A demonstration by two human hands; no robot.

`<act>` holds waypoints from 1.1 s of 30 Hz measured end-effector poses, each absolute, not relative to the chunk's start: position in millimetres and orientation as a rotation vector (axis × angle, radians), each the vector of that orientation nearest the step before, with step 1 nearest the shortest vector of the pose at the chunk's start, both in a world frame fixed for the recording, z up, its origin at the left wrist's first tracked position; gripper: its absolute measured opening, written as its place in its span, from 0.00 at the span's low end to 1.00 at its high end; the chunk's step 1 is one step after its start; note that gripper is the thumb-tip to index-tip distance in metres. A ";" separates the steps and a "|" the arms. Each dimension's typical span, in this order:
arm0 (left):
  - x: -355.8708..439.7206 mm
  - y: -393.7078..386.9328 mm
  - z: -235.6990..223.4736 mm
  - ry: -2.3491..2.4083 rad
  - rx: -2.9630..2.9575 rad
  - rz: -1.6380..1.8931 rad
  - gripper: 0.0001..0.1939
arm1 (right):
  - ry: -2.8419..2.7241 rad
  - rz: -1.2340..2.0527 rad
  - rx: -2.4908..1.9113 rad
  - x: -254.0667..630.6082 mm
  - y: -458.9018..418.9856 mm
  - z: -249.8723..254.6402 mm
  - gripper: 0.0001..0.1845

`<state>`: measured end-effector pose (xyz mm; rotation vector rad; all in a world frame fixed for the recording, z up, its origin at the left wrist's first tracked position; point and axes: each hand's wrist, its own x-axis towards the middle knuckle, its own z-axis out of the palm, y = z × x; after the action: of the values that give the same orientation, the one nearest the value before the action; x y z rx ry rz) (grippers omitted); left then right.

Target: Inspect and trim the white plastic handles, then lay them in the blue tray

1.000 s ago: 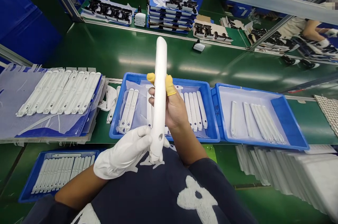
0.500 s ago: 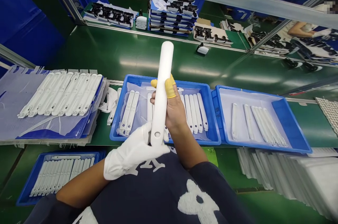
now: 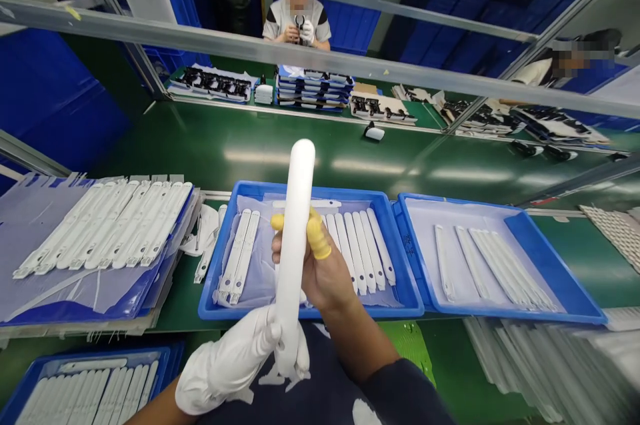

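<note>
A: Where's the white bar point(image 3: 293, 258)?
B: Held up over the blue tray point(image 3: 413, 293), long axis pointing far, tilted slightly.
A: Grip?
B: Gloved left hand point(image 3: 225, 361), nearer, closes round its near end; bare right hand point(image 3: 317, 275), yellow finger cots point(image 3: 319, 236) on, wraps its middle.

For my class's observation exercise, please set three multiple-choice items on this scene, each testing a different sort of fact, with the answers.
1. What lies just beyond the hands?
A) a blue plastic tray of white parts
B) a cardboard box
C) a sink

2. What colour are the finger cots on the right hand?
A) blue
B) yellow
C) black

3. What state is the white plastic bar in?
A) lying in the tray
B) standing alone on the bench
C) held upright by both hands

Answers:
1. A: the tray sits right behind the raised bar.
2. B: both cots show yellow.
3. C: the white-gloved left hand holds its lower end, the right hand its middle.
</note>
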<state>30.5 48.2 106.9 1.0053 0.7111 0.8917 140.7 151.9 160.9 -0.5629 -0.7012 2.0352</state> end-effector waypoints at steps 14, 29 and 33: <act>24.4 39.7 138.4 0.770 0.907 0.854 0.26 | -0.688 2.099 -0.586 137.6 159.9 165.7 0.16; 23.7 35.5 110.7 1.008 1.059 0.726 0.23 | -1.023 2.052 -0.480 152.8 152.2 158.9 0.29; 21.9 36.7 80.3 1.246 1.337 0.678 0.18 | -1.115 1.990 -0.458 153.7 146.8 159.6 0.22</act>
<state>21.9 36.7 80.3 1.3372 1.2459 0.6782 153.7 146.8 159.6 -0.4577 -1.1147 1.9898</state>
